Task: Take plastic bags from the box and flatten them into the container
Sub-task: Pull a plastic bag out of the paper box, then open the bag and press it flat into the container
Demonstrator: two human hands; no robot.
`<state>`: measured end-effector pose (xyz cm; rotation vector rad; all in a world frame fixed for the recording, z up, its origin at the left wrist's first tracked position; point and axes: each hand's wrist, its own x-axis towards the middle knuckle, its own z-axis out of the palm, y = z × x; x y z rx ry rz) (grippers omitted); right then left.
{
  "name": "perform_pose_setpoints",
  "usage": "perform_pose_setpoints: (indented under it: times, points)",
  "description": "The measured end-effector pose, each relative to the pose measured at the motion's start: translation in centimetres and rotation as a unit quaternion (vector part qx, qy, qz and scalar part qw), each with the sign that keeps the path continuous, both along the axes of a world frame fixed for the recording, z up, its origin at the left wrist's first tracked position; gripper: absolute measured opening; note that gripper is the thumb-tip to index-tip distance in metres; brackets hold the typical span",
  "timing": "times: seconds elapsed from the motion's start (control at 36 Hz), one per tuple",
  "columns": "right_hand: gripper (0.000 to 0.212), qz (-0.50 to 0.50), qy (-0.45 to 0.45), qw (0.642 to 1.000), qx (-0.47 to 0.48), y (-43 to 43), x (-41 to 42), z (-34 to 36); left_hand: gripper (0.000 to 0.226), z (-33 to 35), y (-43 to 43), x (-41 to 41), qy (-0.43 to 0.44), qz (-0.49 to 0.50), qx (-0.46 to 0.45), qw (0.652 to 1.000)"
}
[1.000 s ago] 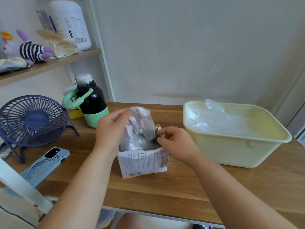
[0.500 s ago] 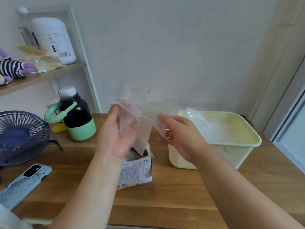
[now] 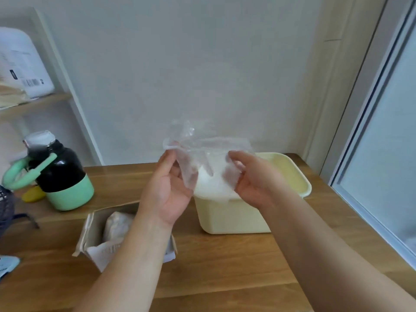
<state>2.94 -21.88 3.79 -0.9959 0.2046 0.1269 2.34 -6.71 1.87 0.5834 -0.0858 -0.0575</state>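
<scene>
Against 0.5 s back: holding the clear plastic bag (image 3: 202, 154) farther right, now above the near-left corner of the cream container (image 3: 225, 217) rather than over the box (image 3: 94, 235). Spreading it a little wider between the hands than before. Looking more to the right as well, with the fan (image 3: 6, 208) and the phone (image 3: 6, 264) pushed to the left edge of view.

Pinching the bag's left edge with the left hand (image 3: 167, 190), thumb and fingers closed on the film. Gripping its right side with the right hand (image 3: 252, 179), fingers curled into the plastic. Keeping the 2 hands apart, bag stretched between them, well clear of the table (image 3: 225, 266).

Counting:
- 1 bag in the air.
- 1 heap of crumpled plastic (image 3: 216, 188) in the container, seen through the held film and too blurred to number.
- 1 wad of bags (image 3: 117, 224) in the open box, too bunched to count.
- 1 container on the table, right of the box.
- 1 box, partly hidden by the left forearm.
- 1 black and green bottle (image 3: 63, 176) at back left.
- 1 small yellow thing (image 3: 33, 194) beside the bottle.
- 1 white jug (image 3: 22, 64) on the shelf (image 3: 33, 104).
</scene>
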Motion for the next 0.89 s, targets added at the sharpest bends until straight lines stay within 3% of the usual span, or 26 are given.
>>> perform_pose_setpoints:
  times: [0.14, 0.19, 0.22, 0.25, 0.31, 0.36, 0.39, 0.44, 0.53, 0.58, 0.64, 0.67, 0.72, 0.78, 0.83, 0.89]
  points:
    - [0.013, -0.094, -0.049, 0.994, 0.018, -1.1, 0.9, 0.8, 0.021, 0.5, 0.2, 0.1, 0.097, 0.036, 0.159, 0.982]
    - [0.014, -0.092, -0.076, 0.993, -0.02, -1.2, 0.9, 1.1, 0.033, 1.1, -0.1, -0.4, 0.066, 0.103, 0.241, 0.963]
    - [0.015, -0.085, -0.084, 0.992, -0.051, -1.3, 1.0, 1.2, 0.05, 1.5, -0.3, -0.8, 0.023, 0.149, 0.313, 0.938]
    - [0.019, -0.075, -0.091, 0.99, -0.076, -1.3, 1.1, 1.2, 0.073, 1.8, -0.4, -1.3, -0.039, 0.191, 0.416, 0.888]
    - [0.022, -0.04, -0.105, 0.986, -0.119, -1.4, 1.1, 1.3, 0.114, 2.3, -0.8, -1.9, -0.154, 0.197, 0.599, 0.761]
    - [0.018, -0.001, -0.121, 0.98, -0.16, -1.5, 0.9, 1.4, 0.132, 2.3, -1.5, -2.0, -0.211, 0.154, 0.685, 0.68]
    - [0.018, 0.024, -0.129, 0.976, -0.175, -1.6, 0.8, 1.4, 0.131, 2.2, -1.8, -1.7, -0.213, 0.146, 0.704, 0.662]
    - [0.018, 0.066, -0.145, 0.97, -0.182, -1.6, 0.7, 1.5, 0.108, 1.7, -1.9, -0.7, -0.201, 0.169, 0.687, 0.677]
    - [0.022, 0.075, -0.148, 0.966, -0.199, -2.0, 0.9, 1.6, 0.038, 1.4, -1.4, 0.2, -0.197, 0.178, 0.622, 0.737]
    - [0.021, 0.082, -0.154, 0.965, -0.195, -2.4, 1.0, 1.7, 0.014, 1.5, -1.1, 0.4, -0.196, 0.183, 0.593, 0.759]
    - [0.019, 0.095, -0.154, 0.965, -0.191, -2.8, 1.0, 1.7, 0.012, 1.5, -0.9, 0.7, -0.184, 0.185, 0.586, 0.767]
    - [0.018, 0.102, -0.151, 0.965, -0.19, -2.9, 0.9, 1.7, 0.026, 1.6, -0.9, 0.8, -0.174, 0.169, 0.598, 0.764]
    - [0.018, 0.12, -0.146, 0.964, -0.187, -3.0, 0.9, 1.8, 0.079, 1.8, -0.9, 0.5, -0.159, 0.094, 0.63, 0.754]
    - [0.014, 0.134, -0.14, 0.963, -0.189, -3.0, 0.8, 1.9, 0.104, 2.0, -1.0, 0.4, -0.155, 0.04, 0.647, 0.746]
    - [0.011, 0.134, -0.133, 0.961, -0.2, -3.0, 0.6, 2.0, 0.086, 1.7, -1.2, 0.5, -0.145, 0.065, 0.65, 0.743]
    - [0.011, 0.118, -0.119, 0.965, -0.201, -3.1, 0.6, 2.1, 0.033, 1.4, -1.1, 0.9, -0.145, 0.121, 0.632, 0.752]
